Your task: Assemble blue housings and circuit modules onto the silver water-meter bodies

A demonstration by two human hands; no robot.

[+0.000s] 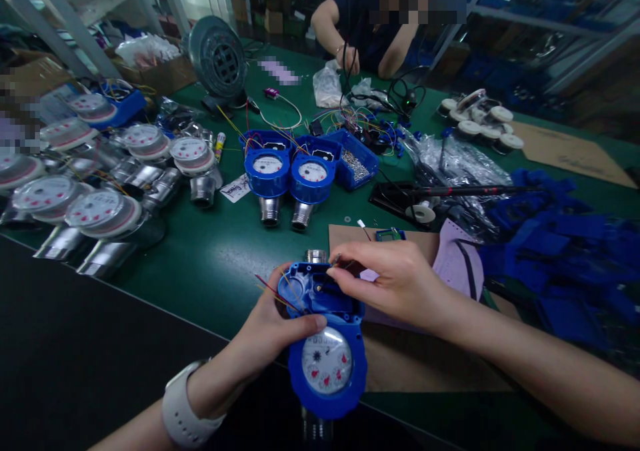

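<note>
The left hand (280, 324) wraps its grip around the blue meter (327, 361) at the near edge of the surface (225, 257); the right hand (380, 274) pinches a small, indistinct part (335, 260) above the uncovered compartment (327, 297).

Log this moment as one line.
left hand: grips round-dialled blue plastic-cased meter | right hand: pinched at its open compartment, anything held unclear | beyond: two similar meters on green table
</note>
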